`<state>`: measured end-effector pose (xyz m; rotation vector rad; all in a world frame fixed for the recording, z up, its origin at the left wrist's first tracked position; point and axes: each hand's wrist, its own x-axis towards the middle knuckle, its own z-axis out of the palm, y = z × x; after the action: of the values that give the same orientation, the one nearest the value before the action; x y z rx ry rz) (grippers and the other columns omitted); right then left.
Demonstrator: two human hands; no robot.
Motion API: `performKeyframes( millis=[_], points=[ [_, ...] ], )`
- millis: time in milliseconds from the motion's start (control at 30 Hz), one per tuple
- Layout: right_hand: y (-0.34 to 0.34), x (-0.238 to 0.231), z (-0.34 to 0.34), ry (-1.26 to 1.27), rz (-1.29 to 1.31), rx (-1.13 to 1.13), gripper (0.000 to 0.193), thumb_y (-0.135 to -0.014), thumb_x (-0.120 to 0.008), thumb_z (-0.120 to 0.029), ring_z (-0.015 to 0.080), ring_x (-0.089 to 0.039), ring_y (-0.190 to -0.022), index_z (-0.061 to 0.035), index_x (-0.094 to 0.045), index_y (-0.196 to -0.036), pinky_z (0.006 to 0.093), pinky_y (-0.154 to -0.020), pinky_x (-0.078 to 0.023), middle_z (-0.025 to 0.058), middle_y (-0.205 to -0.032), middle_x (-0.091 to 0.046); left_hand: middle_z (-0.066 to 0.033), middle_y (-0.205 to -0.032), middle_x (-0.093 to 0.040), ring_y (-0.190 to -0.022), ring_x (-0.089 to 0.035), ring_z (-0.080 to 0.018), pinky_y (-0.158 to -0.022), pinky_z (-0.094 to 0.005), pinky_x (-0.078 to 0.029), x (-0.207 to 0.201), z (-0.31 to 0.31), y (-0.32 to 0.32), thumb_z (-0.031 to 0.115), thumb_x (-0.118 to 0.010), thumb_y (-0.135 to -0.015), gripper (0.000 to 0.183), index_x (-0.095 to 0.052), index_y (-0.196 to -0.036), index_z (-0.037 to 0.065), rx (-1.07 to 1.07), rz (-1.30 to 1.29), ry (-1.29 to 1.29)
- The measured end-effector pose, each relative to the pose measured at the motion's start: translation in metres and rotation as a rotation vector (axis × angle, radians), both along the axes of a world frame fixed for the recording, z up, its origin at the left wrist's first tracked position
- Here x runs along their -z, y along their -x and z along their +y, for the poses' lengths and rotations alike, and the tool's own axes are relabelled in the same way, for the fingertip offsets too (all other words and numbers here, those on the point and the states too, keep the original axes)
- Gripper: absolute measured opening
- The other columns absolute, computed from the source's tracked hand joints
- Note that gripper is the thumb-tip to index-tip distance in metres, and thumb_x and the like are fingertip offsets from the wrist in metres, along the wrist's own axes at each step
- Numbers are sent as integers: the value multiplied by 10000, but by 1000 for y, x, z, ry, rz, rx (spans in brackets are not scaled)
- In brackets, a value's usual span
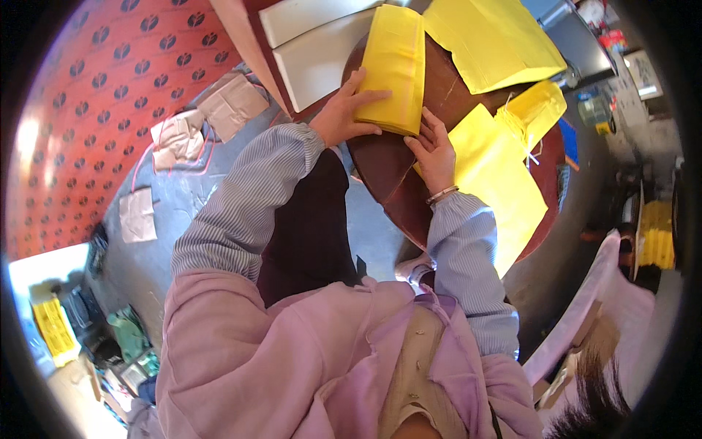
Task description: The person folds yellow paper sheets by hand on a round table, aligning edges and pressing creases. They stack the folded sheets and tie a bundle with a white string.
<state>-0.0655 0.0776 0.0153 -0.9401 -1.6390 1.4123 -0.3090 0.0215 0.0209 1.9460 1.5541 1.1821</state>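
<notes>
A thick, long folded bundle of yellow sheets [393, 69] lies over the edge of a round dark-red table [376, 164]. My left hand [349, 110] grips its left side, thumb across the top face and the other fingers along the edge. At the lower right corner, my right hand [434, 150] pinches the bundle between thumb and fingers. Whether the sheets are paper or plastic I cannot tell. Right of my right hand, large flat yellow sheets [504, 190] spread over the table, with a smaller folded yellow bundle [537, 113] on them.
A big yellow stack [493, 44] covers the table's far side. White panels [322, 66] lie behind my left hand. At left stands a red patterned board [124, 95], with crumpled brownish paper pieces [232, 106] and pink string on the grey floor [175, 219]. Cluttered shelves line the right.
</notes>
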Motion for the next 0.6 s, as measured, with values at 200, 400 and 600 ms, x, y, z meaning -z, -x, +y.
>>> performKeyframes(
  millis=[200,400,600],
  points=[
    [5,7,6,-101,-32,2,529,-949,-730,23,224,-669,-1207,-19,-577,-1453,335,-1036,-555,119,-1390,-642,-236,-1699,-231,-1568,-246,-445,-1270,-450,-301,15,-4,-9,103,-895,-771,818,-573,-1506,264,-95,-139,8],
    [4,11,8,-161,-113,30,489,-962,-711,35,169,-657,-1196,-8,-601,-1437,285,-1047,-525,63,-1376,-648,-267,-1679,-242,-1522,-348,-437,-1234,-426,-370,17,-1,-8,111,-890,-779,788,-588,-1487,280,-67,-192,78],
    [2,29,17,-229,-49,73,407,-918,-771,8,242,-664,-1215,-51,-693,-1312,330,-939,-595,144,-1453,-609,-264,-1668,-267,-1501,-384,-440,-1227,-427,-381,16,-3,-10,108,-875,-797,688,-650,-1420,293,-77,-189,37]
  ],
)
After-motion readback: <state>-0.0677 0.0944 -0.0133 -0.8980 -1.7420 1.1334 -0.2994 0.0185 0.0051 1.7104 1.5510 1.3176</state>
